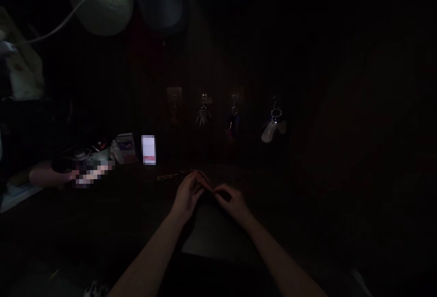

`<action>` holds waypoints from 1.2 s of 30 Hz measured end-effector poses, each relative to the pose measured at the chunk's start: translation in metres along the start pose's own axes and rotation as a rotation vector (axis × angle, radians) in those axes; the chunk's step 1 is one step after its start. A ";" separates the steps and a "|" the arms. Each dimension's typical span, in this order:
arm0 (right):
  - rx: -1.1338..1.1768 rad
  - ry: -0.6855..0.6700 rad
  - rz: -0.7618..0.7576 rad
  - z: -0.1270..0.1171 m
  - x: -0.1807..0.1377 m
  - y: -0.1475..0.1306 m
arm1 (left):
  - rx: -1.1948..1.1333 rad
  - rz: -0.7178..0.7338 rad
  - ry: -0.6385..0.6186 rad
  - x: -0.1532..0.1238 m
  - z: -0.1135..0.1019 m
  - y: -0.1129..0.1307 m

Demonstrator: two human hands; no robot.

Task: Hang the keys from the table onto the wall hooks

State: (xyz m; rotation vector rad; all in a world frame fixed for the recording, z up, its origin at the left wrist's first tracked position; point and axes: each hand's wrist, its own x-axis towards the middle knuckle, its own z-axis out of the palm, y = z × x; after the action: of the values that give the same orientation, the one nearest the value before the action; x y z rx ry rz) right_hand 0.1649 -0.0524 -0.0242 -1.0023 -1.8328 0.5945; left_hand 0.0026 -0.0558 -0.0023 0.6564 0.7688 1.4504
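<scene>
The scene is very dark. Between my two hands is a thin, flat reddish-brown piece, perhaps folded; its kind does not show clearly. My left hand is closed around its left end, with the fingertips partly hidden behind it. At its lower right end, my right hand pinches the piece between thumb and fingers. Just beyond my left hand lies a thin pencil-like item on the dark surface. Under my hands lies a dull greyish sheet, its front edge faintly lit.
Along the back, a bunch of keys and a key ring with a white tag hang from hooks. A lit, blurred-out screen stands beside a small box. Several items clutter the left, including a pinkish rounded object.
</scene>
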 end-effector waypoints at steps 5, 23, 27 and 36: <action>-0.016 -0.013 -0.066 0.001 -0.001 0.003 | 0.112 0.048 0.042 0.008 0.001 0.022; -0.070 -0.067 0.041 -0.003 -0.003 -0.007 | 0.377 0.459 0.155 0.054 0.013 0.137; -0.074 -0.082 0.051 -0.004 -0.003 -0.007 | 0.509 0.553 0.217 0.077 0.012 0.156; -0.094 -0.086 0.037 -0.001 -0.003 -0.001 | 0.910 0.938 0.320 0.115 0.028 0.193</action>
State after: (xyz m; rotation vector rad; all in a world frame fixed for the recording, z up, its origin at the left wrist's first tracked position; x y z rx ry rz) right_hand 0.1662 -0.0551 -0.0242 -1.0903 -1.9362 0.5865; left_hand -0.0968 0.0669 0.1601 1.6563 1.5225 2.0485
